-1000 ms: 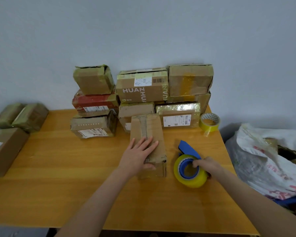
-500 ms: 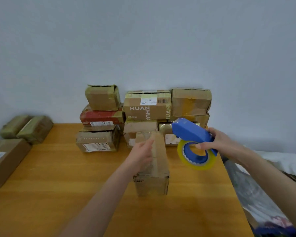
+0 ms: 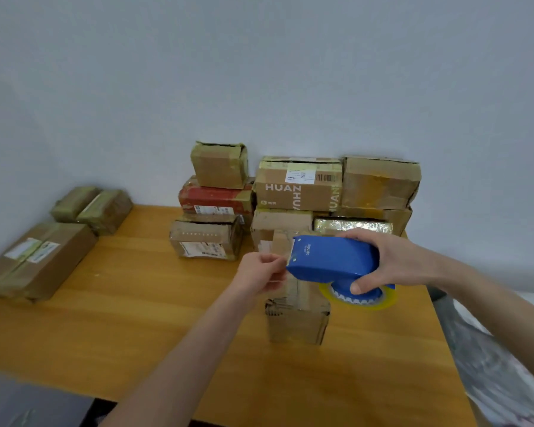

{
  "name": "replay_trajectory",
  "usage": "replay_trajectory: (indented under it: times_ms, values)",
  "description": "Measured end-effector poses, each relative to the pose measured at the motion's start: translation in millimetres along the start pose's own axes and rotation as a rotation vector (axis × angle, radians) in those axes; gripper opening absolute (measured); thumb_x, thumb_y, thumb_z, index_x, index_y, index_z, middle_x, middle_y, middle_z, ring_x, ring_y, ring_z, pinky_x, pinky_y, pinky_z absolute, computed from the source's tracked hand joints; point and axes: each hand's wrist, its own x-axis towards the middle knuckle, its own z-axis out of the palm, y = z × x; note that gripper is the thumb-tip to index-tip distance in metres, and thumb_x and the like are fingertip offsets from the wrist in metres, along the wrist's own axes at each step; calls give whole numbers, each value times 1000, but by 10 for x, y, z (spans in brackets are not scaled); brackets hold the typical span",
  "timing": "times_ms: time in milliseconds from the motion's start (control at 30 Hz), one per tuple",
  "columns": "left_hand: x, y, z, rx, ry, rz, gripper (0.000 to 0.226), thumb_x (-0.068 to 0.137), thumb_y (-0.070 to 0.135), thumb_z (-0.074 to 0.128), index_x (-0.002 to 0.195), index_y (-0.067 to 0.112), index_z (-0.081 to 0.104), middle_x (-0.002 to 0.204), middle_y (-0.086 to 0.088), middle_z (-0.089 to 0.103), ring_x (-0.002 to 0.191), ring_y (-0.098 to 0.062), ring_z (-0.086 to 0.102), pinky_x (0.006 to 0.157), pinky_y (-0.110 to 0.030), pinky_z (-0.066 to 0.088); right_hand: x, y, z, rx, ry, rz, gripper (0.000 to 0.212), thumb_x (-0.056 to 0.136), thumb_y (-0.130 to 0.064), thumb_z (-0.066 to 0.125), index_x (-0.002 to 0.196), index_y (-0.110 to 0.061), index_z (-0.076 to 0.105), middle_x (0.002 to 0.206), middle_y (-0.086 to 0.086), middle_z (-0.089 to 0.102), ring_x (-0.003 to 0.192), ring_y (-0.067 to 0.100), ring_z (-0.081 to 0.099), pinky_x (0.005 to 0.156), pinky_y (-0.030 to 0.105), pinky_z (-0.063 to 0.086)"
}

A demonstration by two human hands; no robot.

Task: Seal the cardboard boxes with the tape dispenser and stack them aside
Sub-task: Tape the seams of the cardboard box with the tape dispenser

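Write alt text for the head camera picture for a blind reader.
A person's right hand grips a blue tape dispenser above a cardboard box on a wooden table, while the left hand pinches the tape end at its front. Taped boxes are stacked behind.

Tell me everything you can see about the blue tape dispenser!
The tape dispenser is smooth blue plastic with small pale lettering on top and a toothed blue wheel underneath holding a yellowish roll of tape. It is held sideways in the air above a cardboard box on the table. The right hand grips its back end, thumb below. The left hand seems to pinch the tape at its front edge.
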Motion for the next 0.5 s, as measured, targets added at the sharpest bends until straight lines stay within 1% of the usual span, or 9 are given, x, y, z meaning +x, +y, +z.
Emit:
replay_trajectory:
  times_ms: [67,100,167,267,300,367,433,500]
  values:
    - [-49,-43,-10,80,49,30,11,92,23,62,89,14,68,78,-1,68,66,-6,63,53,-15,48,14,-5,67,-90,-5,-40,69,57,-63,75,119,-57,45,115,-28,54,104,-5,55,81,17,51]
    - [-74,-69,-24,89,61,32,13,92,24,62,88,13,68,77,0,67,67,-6,62,52,-15,47,12,-5,93,-110,-8,-41,67,57,-66,72,117,-64,42,114,-30,52,104,-7,53,80,16,50]
    - [-131,-122,-50,103,69,26,17,92,28,62,87,12,67,71,3,66,67,-6,60,50,-13,45,-3,9,140,-126,-19,-48,64,57,-65,69,113,-71,37,112,-34,51,103,-10,51,77,14,49]
    - [-204,-189,-88,129,34,14,19,90,30,64,87,12,67,60,12,65,58,-1,60,48,-12,43,-38,46,202,-110,-59,-72,63,61,-59,68,114,-70,37,111,-36,48,104,-9,51,75,10,47]
    - [-220,-206,-144,128,45,6,19,89,30,65,87,12,68,59,12,64,57,-1,59,49,-13,42,-71,80,200,-106,-61,-70,63,61,-58,68,114,-69,38,110,-37,48,103,-9,51,76,8,47]
    - [-227,-258,-370,115,132,-16,16,88,28,67,85,13,70,63,8,62,61,-5,53,50,-16,42,-191,194,139,-120,-38,-37,63,60,-57,69,114,-68,39,108,-37,50,100,-10,52,75,6,45]
    - [-228,-347,-649,98,226,-47,16,89,25,67,84,11,70,66,6,60,63,-8,47,48,-18,42,-345,348,29,-139,-10,26,62,59,-54,71,112,-66,40,107,-32,54,99,-12,52,75,6,44]
    - [-239,-434,-780,93,243,-62,16,90,22,67,84,7,70,64,5,60,63,-10,44,47,-18,41,-464,482,-52,-173,-19,86,63,61,-52,76,112,-61,41,109,-26,56,98,-13,52,72,7,44]
